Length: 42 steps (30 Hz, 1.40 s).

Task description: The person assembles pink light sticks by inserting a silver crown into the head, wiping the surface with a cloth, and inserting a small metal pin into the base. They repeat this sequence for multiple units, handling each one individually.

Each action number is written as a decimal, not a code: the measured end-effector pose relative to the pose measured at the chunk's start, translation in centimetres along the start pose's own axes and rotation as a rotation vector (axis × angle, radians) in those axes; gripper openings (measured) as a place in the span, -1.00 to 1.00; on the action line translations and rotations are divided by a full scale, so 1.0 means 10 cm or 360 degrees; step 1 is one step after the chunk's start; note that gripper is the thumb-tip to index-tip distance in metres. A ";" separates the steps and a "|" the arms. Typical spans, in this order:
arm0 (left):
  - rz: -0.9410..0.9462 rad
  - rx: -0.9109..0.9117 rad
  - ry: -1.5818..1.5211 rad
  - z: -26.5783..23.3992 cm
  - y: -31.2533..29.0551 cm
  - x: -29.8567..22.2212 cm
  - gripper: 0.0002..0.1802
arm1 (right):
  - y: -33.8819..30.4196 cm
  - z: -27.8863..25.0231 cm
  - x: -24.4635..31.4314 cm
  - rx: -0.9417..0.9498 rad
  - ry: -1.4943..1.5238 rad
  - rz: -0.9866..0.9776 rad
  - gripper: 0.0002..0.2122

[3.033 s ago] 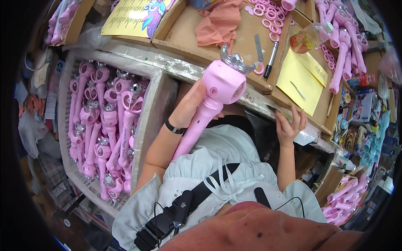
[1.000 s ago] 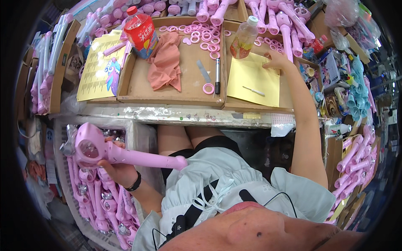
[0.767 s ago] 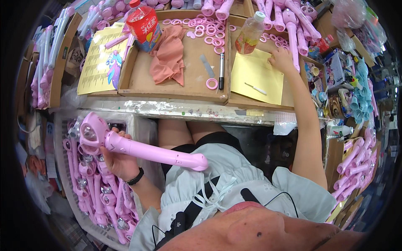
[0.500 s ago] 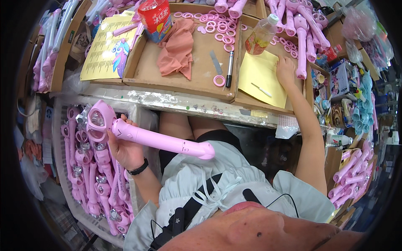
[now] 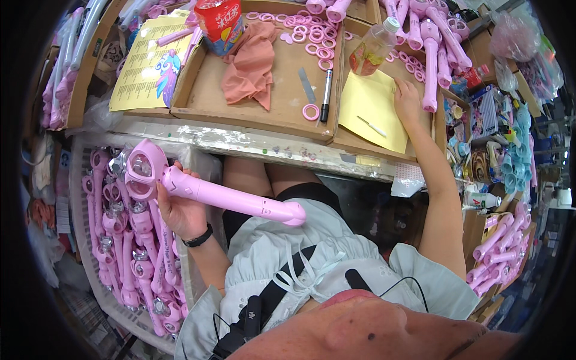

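A pink plastic toy wand (image 5: 234, 201) lies across my lap area, its wide openwork head to the left and its handle end to the right. My left hand (image 5: 180, 210) is closed round it just below the head. On the right, my right hand (image 5: 408, 103) rests with fingers outstretched on the edge of a yellow paper sheet (image 5: 375, 99). A small thin tool with a white handle (image 5: 373, 126) lies on that sheet, close to this hand. A clear bottle with yellowish contents (image 5: 373, 48) stands at the sheet's far edge.
Left of my lap, a grey basket (image 5: 90, 240) holds several pink wands. A cardboard tray (image 5: 198, 90) on the table carries pink rings (image 5: 311, 112), a black-and-white marker (image 5: 326, 96), a salmon cloth (image 5: 249, 78) and a red-blue packet (image 5: 219, 27). More pink parts (image 5: 501, 249) fill a box at right.
The table and basket have shifted slightly left and up in view. My left hand still grips the toy wand, and my right hand stays on the yellow sheet.
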<state>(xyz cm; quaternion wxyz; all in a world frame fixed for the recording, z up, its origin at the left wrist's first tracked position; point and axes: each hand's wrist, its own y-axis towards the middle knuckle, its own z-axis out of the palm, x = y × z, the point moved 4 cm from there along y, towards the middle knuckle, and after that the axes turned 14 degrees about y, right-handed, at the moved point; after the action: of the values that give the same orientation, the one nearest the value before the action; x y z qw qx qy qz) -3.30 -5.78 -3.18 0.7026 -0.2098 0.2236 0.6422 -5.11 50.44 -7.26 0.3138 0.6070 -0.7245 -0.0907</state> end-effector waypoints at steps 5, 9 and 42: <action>0.0007 -0.0008 0.0005 0.03 0.01 0.02 -0.50 | -0.03 -0.02 -0.01 -0.0118 0.0111 0.0063 -0.79; 0.0042 0.0029 -0.0094 0.02 0.02 0.02 -0.52 | -0.02 -0.06 -0.07 -0.0233 0.0220 -0.0002 -0.88; 0.0301 0.0167 -0.0002 0.53 -0.35 0.24 -0.41 | -0.58 -0.45 3.45 0.0478 0.2603 0.0570 -0.90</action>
<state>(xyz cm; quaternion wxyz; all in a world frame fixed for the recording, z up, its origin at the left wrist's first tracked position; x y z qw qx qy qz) 0.65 -1.08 -0.19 0.6489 -0.1502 0.2754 0.6931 -0.04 17.86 5.21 0.6643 0.3930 -0.3590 0.5247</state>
